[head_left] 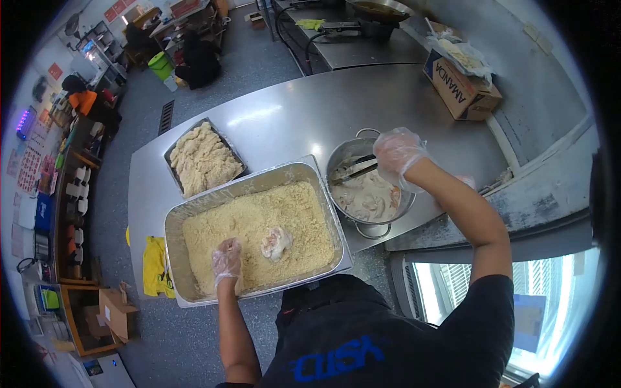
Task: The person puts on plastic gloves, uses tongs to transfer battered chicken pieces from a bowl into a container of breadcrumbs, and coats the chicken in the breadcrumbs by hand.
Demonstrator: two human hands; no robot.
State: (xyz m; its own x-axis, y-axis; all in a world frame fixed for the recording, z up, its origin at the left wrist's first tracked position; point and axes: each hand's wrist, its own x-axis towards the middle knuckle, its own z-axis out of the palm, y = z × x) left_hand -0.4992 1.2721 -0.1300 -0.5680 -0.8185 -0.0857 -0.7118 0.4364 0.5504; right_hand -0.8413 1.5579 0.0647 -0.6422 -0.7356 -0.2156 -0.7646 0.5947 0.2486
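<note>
My left hand (227, 258), in a clear plastic glove, is low over the pale crumbs (259, 213) in a large metal tray (169, 239). Its fingers are not distinct enough to tell whether they are curled. To its right, apart from it, a wet, batter-coated piece of what looks like raw meat (277, 244) lies on the crumbs. My right hand (399, 155), also gloved, is closed on dark metal tongs (354, 174). The tongs reach into a round two-handled pot (371, 231) holding several pieces in whitish batter (369, 200).
A smaller tray of crumb-coated pieces (204, 158) stands behind the large one on the steel table (284, 116). A cardboard box (459, 87) is at the back right. Yellow cloth and scissors (157, 268) lie at the left edge. Other people (197, 59) are far off.
</note>
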